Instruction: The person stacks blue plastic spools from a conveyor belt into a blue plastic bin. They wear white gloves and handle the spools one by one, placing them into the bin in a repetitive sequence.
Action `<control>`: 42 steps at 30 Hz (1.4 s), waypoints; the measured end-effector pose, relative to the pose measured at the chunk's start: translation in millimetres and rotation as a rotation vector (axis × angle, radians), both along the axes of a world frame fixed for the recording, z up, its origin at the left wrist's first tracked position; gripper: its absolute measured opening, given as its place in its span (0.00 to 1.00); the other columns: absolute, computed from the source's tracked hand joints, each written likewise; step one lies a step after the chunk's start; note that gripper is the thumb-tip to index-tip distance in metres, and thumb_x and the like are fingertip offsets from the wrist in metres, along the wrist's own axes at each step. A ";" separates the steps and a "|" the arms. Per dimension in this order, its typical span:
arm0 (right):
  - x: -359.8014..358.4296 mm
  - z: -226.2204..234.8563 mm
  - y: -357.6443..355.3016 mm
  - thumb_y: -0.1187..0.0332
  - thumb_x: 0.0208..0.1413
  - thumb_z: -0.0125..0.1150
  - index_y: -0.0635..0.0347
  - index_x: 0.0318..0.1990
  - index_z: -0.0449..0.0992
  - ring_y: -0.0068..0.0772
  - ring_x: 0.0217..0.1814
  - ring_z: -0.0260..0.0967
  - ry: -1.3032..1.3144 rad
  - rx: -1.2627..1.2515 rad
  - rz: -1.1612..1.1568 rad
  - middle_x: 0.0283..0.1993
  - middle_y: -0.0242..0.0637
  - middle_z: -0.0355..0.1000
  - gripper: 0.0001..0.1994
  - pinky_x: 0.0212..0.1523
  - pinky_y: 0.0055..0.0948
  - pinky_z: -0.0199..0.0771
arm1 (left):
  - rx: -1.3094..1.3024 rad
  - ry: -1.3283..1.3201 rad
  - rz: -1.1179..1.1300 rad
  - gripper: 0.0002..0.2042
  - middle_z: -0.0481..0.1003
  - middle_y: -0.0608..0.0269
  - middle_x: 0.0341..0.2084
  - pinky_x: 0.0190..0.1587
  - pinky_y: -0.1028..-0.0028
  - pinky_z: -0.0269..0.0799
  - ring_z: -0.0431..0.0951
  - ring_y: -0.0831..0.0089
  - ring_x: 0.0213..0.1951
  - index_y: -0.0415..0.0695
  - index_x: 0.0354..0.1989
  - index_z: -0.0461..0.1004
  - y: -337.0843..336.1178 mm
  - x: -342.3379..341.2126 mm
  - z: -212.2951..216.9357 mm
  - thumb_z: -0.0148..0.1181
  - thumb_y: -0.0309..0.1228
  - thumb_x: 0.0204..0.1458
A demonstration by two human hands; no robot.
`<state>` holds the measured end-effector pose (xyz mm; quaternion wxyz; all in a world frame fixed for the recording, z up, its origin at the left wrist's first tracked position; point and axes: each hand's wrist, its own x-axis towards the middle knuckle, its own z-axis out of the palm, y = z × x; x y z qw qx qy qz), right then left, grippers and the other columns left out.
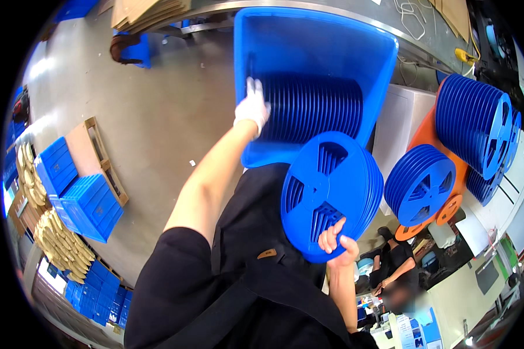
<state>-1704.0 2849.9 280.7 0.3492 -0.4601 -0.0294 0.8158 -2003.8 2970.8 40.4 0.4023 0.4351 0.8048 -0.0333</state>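
Note:
My right hand point(339, 243), bare, grips the lower edge of a stack of blue plastic reels point(317, 192) held against the front of my body. Its fingers hook into one of the cut-outs of the front reel. In front of me is a deep blue bin point(308, 43), with a row of dark blue reels point(314, 107) standing on edge inside. My left hand point(252, 107), in a white glove, reaches over the bin's left side to the left end of that row. Its fingers are stretched out and apart; whether they touch the end reel I cannot tell.
More blue reels point(419, 186) stand to the right by an orange surface point(457, 174). Beyond the bin runs a metal-edged bench point(332, 9). Blue crates point(90, 203) and a wooden pallet point(108, 168) lie on the left floor. Another person point(399, 264) sits at lower right.

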 end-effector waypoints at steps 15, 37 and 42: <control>8.0 5.5 -29.4 0.62 0.47 0.54 0.58 0.36 0.65 0.26 0.16 0.54 -0.173 -0.190 -0.186 0.16 0.30 0.56 0.12 0.23 0.29 0.56 | -0.595 -0.262 -0.231 0.26 0.67 0.47 0.55 0.51 0.57 0.70 0.72 0.49 0.50 0.44 0.61 0.60 -154.7 49.6 -94.4 0.53 0.37 0.53; 0.9 8.0 -30.2 0.68 0.44 0.57 0.65 0.35 0.65 0.28 0.17 0.55 -0.163 -0.202 -0.218 0.16 0.35 0.57 0.13 0.21 0.28 0.56 | -0.205 -0.171 -0.048 0.18 0.77 0.49 0.40 0.45 0.57 0.72 0.76 0.51 0.45 0.44 0.51 0.69 -45.0 75.0 -48.8 0.48 0.37 0.54; 0.8 4.2 -33.4 0.66 0.44 0.58 0.64 0.35 0.66 0.28 0.18 0.55 -0.180 -0.221 -0.214 0.17 0.35 0.58 0.14 0.22 0.27 0.55 | -0.200 -0.086 -0.562 0.32 0.69 0.45 0.48 0.46 0.60 0.73 0.76 0.53 0.46 0.72 0.68 0.49 19.3 89.1 -54.1 0.48 0.28 0.55</control>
